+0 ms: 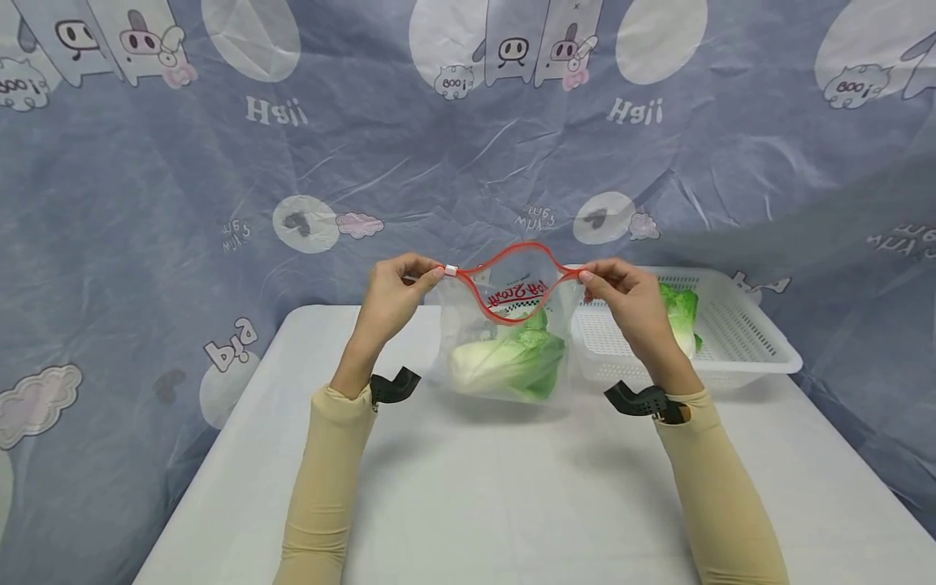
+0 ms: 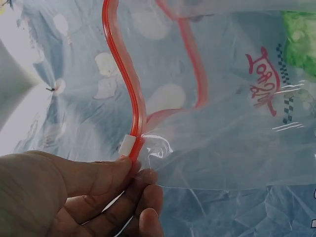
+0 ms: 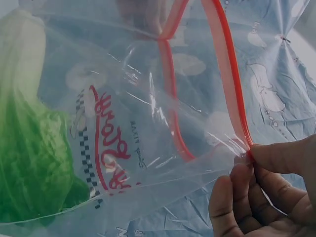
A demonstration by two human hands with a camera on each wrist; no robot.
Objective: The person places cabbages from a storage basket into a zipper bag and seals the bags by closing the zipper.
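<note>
A clear slider zip bag [image 1: 468,325] with a red zip rim hangs between my two hands, its mouth spread apart. Inside lies a head of Chinese cabbage [image 1: 504,361], white stem to the left and green leaves to the right. My left hand [image 1: 395,292] pinches the bag's left top corner, right beside the white slider [image 2: 128,145]. The opposite corner of the rim is pinched between thumb and fingers of my right hand [image 1: 621,296]. Red lettering [image 3: 111,148] shows on the bag's wall in the right wrist view.
Behind my right hand stands a white perforated basket [image 1: 738,325] holding another green-and-white cabbage [image 1: 682,317], partly hidden by that hand. A white table [image 1: 468,504] lies beneath. A patterned blue-grey cloth [image 1: 453,162] hangs at the back.
</note>
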